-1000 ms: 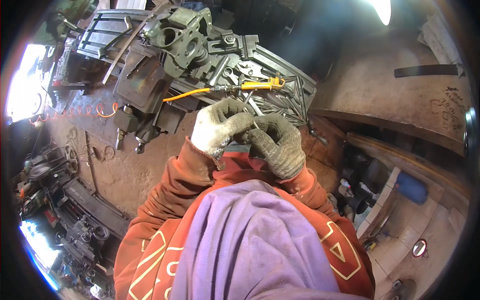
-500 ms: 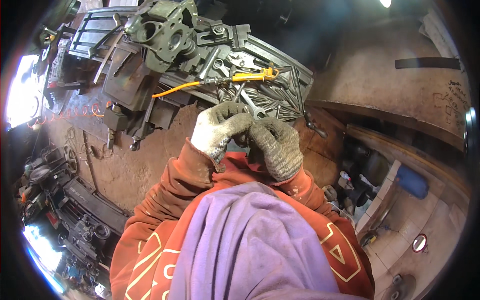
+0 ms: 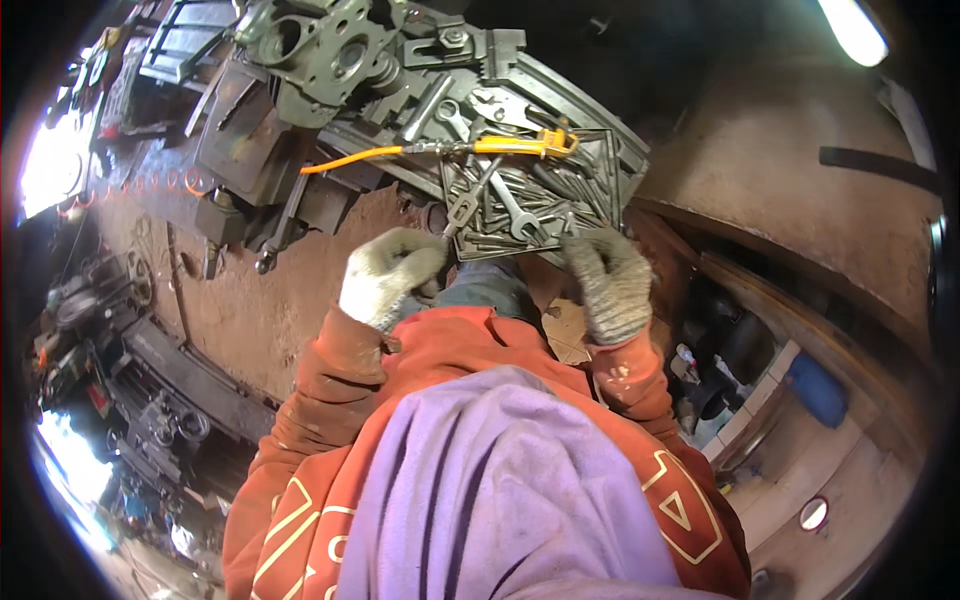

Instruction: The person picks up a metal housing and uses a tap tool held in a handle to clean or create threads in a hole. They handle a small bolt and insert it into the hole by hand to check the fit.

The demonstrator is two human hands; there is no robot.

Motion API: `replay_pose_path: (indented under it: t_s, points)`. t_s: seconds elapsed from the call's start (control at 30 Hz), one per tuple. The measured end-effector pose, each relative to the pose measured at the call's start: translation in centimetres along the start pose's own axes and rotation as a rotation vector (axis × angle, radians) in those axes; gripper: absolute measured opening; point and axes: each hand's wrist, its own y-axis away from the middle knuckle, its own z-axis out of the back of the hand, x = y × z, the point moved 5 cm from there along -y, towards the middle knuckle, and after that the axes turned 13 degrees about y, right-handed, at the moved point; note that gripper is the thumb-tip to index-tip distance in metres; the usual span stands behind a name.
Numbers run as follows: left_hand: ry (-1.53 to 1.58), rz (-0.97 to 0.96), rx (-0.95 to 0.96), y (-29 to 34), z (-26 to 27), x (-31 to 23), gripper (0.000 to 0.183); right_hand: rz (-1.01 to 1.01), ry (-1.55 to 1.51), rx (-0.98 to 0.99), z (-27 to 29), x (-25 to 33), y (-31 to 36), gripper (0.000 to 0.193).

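My left hand (image 3: 392,278), in a pale knit work glove, is closed with its fingertips around the lower end of a small metal tool with a slotted head (image 3: 461,211). This tool points up at the left edge of a shallow metal tray (image 3: 612,165). At the tray's near right corner is my gloved right hand (image 3: 612,285), its fingers curled together; whatever they pinch is too small to make out. Inside the tray lie an open-ended wrench (image 3: 522,224) and several drill bits and thin metal rods (image 3: 490,240).
An orange air blow gun (image 3: 525,145) with its hose lies across the tray's far part. Beyond it are a ring spanner (image 3: 452,118) and a large grey machine casting (image 3: 345,55). A brown bench or board (image 3: 760,210) stands at right, a blue container (image 3: 817,390) below it.
My hands were together in front of the tray; now they are apart, the left moved left and the right moved right. The slotted tool now shows at the left hand's fingertips.
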Motion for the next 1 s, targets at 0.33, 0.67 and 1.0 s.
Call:
replay_pose_path:
  t_s: [0.33,0.67,1.0]
  points:
    - [-0.051,-0.076,-0.323,0.4,7.0,10.7,0.042,0.153,0.407,-0.086,3.2,-5.4,-7.6,0.026]
    - [-0.662,-0.504,-0.300,-0.9,-1.0,5.4,0.008,0.106,0.398,-0.027,2.8,-6.9,-9.4,0.027]
    - [-0.836,-0.865,-0.303,-0.2,-6.9,7.0,0.018,0.373,0.365,-0.169,1.9,-7.1,-8.7,0.023]
